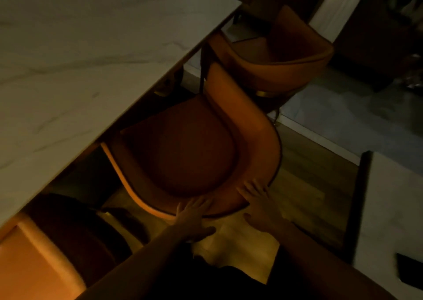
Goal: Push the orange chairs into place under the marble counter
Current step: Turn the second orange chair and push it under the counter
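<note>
Middle chair point(183, 148) directly ahead of both hands, seat front partly under worktop point(80, 59) edge beyond. Left hand point(194, 215) and right hand point(258, 205) flat, fingers spread, against curved backrest, not gripping. Hands equally near; push line runs straight forward toward worktop.

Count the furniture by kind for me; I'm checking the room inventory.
Orange chairs: 3, middle chair, far chair, near chair
Marble counter: 1
Total: 4

Very dim, warm tint, soft blur, w/ edge distortion
</note>
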`<action>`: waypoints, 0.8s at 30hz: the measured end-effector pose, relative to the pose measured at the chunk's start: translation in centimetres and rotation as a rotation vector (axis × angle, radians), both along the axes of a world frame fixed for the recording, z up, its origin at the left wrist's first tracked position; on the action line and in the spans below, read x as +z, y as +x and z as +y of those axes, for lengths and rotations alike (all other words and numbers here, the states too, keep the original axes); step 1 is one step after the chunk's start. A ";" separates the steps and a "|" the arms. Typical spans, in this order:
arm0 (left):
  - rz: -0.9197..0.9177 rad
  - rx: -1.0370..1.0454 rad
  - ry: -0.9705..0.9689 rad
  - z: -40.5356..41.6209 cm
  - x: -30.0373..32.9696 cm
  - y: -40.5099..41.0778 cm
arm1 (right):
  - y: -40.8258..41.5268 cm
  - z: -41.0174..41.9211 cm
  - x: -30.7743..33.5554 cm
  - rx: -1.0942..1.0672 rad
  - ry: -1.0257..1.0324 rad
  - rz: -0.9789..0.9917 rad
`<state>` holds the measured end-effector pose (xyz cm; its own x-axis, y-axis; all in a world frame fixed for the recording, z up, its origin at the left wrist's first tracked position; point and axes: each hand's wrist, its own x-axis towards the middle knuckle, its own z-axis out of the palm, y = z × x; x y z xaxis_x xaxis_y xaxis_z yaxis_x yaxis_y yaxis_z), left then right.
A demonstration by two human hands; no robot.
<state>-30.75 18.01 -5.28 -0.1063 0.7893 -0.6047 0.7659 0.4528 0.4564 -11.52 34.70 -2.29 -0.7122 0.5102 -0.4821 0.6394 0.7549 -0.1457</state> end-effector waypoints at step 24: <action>0.148 0.197 -0.081 6.2 -1.0 4.3 | -3.7 13.3 -2.3 0.738 -0.182 -0.118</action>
<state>-26.40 24.19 -6.26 -0.3453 0.6942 -0.6316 0.7150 0.6305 0.3020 -15.20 48.03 -4.61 -0.7756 -0.1723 -0.6073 -0.0020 0.9627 -0.2705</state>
